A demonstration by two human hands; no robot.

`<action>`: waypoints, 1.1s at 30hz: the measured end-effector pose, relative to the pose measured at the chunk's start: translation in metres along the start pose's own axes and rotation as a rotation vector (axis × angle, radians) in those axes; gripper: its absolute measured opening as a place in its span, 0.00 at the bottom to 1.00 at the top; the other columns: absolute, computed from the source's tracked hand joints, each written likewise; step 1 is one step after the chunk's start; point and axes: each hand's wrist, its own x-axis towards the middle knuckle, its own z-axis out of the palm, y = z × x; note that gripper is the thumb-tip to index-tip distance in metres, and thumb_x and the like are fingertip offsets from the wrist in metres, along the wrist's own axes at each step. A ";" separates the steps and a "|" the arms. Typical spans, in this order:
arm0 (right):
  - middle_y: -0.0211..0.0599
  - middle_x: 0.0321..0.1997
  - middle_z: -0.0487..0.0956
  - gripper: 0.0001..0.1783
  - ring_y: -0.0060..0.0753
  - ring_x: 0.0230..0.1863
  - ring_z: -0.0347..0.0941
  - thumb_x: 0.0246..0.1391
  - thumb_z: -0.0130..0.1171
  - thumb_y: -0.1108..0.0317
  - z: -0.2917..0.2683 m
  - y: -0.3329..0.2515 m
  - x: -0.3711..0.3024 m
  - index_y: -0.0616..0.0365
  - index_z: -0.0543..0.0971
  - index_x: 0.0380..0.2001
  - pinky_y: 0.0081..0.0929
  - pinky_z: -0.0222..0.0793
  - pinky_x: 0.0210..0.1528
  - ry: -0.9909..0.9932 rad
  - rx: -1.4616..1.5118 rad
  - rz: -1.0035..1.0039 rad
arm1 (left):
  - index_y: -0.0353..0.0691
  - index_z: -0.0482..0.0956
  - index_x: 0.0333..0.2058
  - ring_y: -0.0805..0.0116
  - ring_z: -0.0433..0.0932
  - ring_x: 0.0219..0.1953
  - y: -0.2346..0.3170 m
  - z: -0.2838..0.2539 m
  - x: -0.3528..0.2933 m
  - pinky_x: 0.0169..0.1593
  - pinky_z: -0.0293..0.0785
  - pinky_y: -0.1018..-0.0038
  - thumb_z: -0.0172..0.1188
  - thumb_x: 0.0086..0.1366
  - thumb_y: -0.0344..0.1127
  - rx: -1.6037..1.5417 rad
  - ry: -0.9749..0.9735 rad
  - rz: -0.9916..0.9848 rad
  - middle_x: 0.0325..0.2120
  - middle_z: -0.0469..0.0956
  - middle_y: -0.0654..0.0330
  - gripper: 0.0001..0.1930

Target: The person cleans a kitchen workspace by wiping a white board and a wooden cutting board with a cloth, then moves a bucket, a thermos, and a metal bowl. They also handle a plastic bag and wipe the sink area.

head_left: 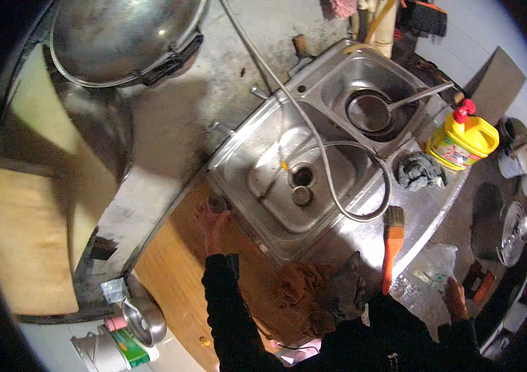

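At the near left side of the steel double sink (257,226), my left hand (210,220) is closed around a small, round, dark thing (217,203) whose kind I cannot make out. A clear plastic bag (435,263) is at the right, beyond the counter's edge, and the fingers of my right hand (456,299) are closed on its near side. A grey hose (324,162) crosses the sink and loops over its rim. In the larger basin, a round strainer (302,196) lies beside the drain hole (302,176).
The smaller basin holds a pan (370,113). A yellow jug with a red pump (463,139), a dark scouring cloth (420,170) and an orange-handled brush (392,245) lie right of it. A large wok lid (128,38) is far left; brown cloths (300,285) lie near me.
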 end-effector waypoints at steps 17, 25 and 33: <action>0.29 0.20 0.69 0.14 0.28 0.19 0.63 0.51 0.54 0.60 -0.038 -0.002 0.016 0.61 0.74 0.29 0.29 0.56 0.20 -0.044 0.307 0.367 | 0.44 0.60 0.56 0.50 0.60 0.56 -0.003 -0.048 -0.010 0.56 0.60 0.58 0.67 0.44 0.43 0.182 0.055 -0.167 0.54 0.61 0.50 0.39; 0.19 0.16 0.62 0.13 0.17 0.17 0.60 0.57 0.48 0.54 0.007 -0.081 -0.029 0.49 0.72 0.28 0.19 0.53 0.14 0.026 0.189 0.363 | 0.42 0.61 0.56 0.51 0.60 0.56 0.003 -0.027 0.000 0.58 0.58 0.61 0.65 0.45 0.42 -0.114 -0.096 -0.106 0.54 0.61 0.50 0.38; 0.21 0.14 0.61 0.14 0.19 0.15 0.56 0.52 0.54 0.55 0.025 -0.123 -0.057 0.53 0.72 0.22 0.22 0.53 0.18 0.021 0.158 0.229 | 0.40 0.58 0.58 0.52 0.61 0.54 0.036 -0.003 0.010 0.57 0.60 0.61 0.67 0.41 0.42 -0.229 -0.061 0.184 0.54 0.59 0.50 0.44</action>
